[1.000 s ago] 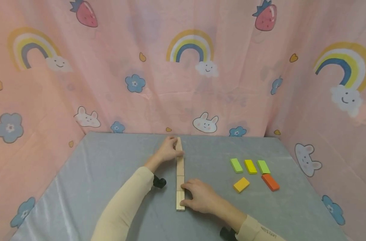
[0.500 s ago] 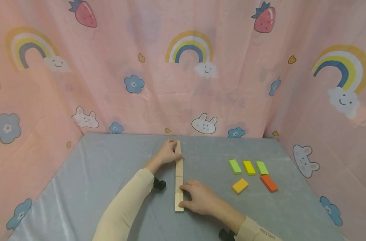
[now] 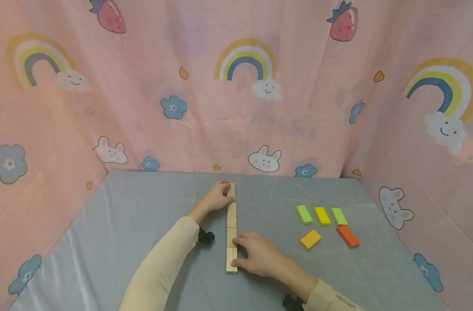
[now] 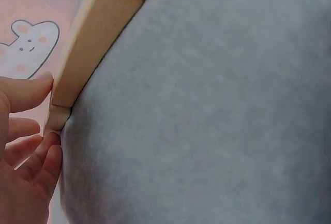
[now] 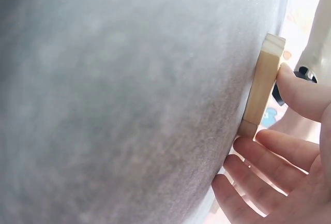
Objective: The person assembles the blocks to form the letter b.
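Evidently both hands are at one row of plain wooden blocks (image 3: 231,216), laid end to end on the grey surface (image 3: 162,194).
Loosely parted, the left hand (image 3: 216,196) has thumb and fingers touching the far end; the right hand (image 3: 260,255), fairly wide, has its index finger and thumb at the near end's right side. Well off to the right lie five coloured blocks: a light green block (image 3: 304,214), a yellow block (image 3: 322,216), another light green block (image 3: 339,217), a red-orange block (image 3: 348,236) against the latter's near end, and an amber block (image 3: 310,240) nearer the right hand.
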`<control>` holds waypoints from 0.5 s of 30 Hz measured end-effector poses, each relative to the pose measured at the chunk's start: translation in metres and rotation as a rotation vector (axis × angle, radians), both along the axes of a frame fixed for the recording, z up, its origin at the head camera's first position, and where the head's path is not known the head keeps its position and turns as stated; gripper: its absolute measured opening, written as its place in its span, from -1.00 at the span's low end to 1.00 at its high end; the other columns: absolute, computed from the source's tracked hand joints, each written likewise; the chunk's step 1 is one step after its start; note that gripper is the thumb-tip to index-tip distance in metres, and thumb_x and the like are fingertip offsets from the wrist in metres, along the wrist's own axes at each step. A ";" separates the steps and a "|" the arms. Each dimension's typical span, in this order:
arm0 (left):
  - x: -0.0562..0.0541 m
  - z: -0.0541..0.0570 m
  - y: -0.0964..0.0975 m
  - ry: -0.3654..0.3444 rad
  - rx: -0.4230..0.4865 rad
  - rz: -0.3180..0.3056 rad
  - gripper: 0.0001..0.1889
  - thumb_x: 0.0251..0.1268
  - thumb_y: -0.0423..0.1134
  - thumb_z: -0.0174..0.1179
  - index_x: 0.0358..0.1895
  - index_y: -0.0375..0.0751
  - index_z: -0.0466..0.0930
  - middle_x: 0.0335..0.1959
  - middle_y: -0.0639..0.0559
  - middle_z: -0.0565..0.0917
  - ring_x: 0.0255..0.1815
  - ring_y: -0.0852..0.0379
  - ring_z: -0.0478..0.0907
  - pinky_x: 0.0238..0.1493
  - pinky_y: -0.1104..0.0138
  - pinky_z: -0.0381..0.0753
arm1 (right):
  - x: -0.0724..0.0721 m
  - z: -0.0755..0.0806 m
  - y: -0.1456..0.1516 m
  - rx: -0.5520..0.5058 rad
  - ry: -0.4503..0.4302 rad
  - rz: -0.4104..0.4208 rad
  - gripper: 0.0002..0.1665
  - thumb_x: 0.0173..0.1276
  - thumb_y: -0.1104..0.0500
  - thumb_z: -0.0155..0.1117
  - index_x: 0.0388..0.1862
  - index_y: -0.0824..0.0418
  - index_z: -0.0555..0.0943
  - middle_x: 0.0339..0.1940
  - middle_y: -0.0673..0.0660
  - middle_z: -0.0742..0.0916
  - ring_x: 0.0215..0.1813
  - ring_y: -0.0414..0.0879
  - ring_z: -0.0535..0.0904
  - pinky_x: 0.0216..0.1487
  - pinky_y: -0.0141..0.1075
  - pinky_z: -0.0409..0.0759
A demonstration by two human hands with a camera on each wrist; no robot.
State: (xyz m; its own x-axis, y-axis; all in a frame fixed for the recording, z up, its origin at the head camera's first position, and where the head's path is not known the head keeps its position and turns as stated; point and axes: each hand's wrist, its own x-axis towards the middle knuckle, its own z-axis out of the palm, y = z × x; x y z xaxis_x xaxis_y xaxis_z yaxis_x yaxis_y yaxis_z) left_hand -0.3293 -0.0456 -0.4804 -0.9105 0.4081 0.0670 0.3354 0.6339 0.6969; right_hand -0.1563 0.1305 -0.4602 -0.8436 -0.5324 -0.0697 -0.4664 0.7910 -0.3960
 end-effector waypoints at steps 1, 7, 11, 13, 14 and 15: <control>0.000 0.000 0.000 0.002 -0.001 0.005 -0.36 0.39 -0.21 0.32 0.41 -0.51 0.38 0.44 -0.31 0.36 0.44 -0.23 0.34 0.40 -0.02 0.39 | 0.000 0.000 0.000 0.000 -0.001 0.000 -0.33 0.26 -0.14 0.50 0.22 0.22 0.66 0.10 0.08 0.70 0.16 0.00 0.60 0.14 -0.06 0.62; 0.001 0.000 -0.001 -0.004 -0.011 0.030 -0.37 0.37 -0.17 0.34 0.38 -0.49 0.42 0.42 -0.32 0.39 0.45 -0.24 0.34 0.42 -0.03 0.37 | 0.000 0.000 0.000 -0.001 -0.001 -0.001 -0.33 0.27 -0.15 0.50 0.23 0.22 0.65 0.10 0.08 0.69 0.16 0.00 0.59 0.15 -0.06 0.61; 0.002 0.001 0.000 -0.008 -0.021 0.026 -0.37 0.38 -0.15 0.33 0.38 -0.47 0.43 0.42 -0.31 0.39 0.44 -0.25 0.34 0.40 -0.03 0.39 | 0.000 0.000 0.001 -0.003 0.005 0.003 -0.33 0.27 -0.14 0.50 0.22 0.22 0.66 0.09 0.08 0.70 0.16 0.00 0.60 0.14 -0.06 0.62; 0.002 0.001 0.001 -0.007 -0.028 0.025 -0.37 0.39 -0.14 0.33 0.39 -0.45 0.43 0.42 -0.30 0.39 0.44 -0.24 0.34 0.40 -0.03 0.39 | 0.000 0.000 0.001 -0.004 0.007 0.005 -0.33 0.27 -0.15 0.50 0.21 0.22 0.66 0.09 0.07 0.70 0.15 0.00 0.60 0.14 -0.06 0.62; 0.002 0.000 0.001 -0.005 -0.035 0.027 -0.37 0.39 -0.13 0.32 0.40 -0.45 0.42 0.42 -0.30 0.39 0.44 -0.23 0.34 0.41 -0.02 0.39 | 0.000 0.000 0.001 -0.003 0.007 0.005 -0.34 0.27 -0.15 0.50 0.21 0.22 0.66 0.09 0.07 0.70 0.15 -0.01 0.60 0.14 -0.06 0.62; 0.002 0.000 0.001 -0.003 -0.034 0.029 -0.37 0.39 -0.14 0.32 0.39 -0.45 0.42 0.42 -0.30 0.39 0.44 -0.24 0.35 0.41 -0.02 0.39 | 0.000 -0.001 0.001 -0.003 0.008 0.006 -0.34 0.27 -0.15 0.50 0.21 0.22 0.66 0.08 0.07 0.70 0.15 -0.01 0.60 0.14 -0.07 0.62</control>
